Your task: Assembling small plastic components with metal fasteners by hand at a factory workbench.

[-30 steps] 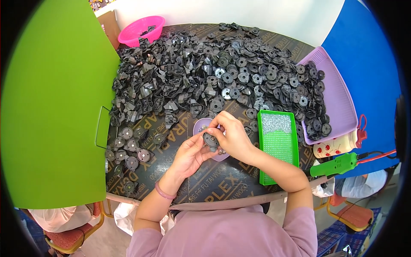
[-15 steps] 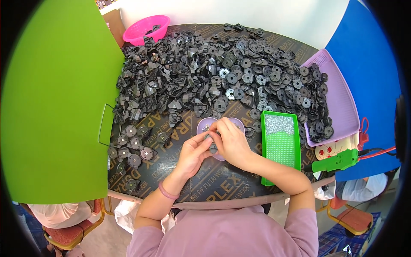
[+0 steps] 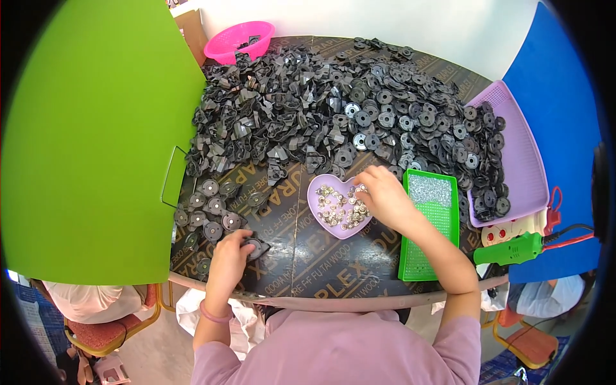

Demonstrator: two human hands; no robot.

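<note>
Left hand point(image 3: 230, 255) pinches a stiff, light black disc part point(image 3: 256, 246) by its rim near the bench edge; right hand point(image 3: 382, 196) fingers close on small, slippery metal rivets point(image 3: 343, 208) in the heart-shaped tray point(image 3: 319, 190).

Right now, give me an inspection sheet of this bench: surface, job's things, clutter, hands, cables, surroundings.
Surface: dark printed board table, mostly covered at the far half.
Job's things: heart tray with small metal rings; black part at the near left; row of round assembled pieces beside it.
Clutter: big heap of black parts; green tray; purple tray; pink basket.
Hands: left hand rests on the black part; right hand reaches into the heart tray, fingertips among the rings; what its grip holds cannot be told.
Cables: red cable from the green tool.
Surroundings: green panel left, blue panel right, chairs below.
</note>
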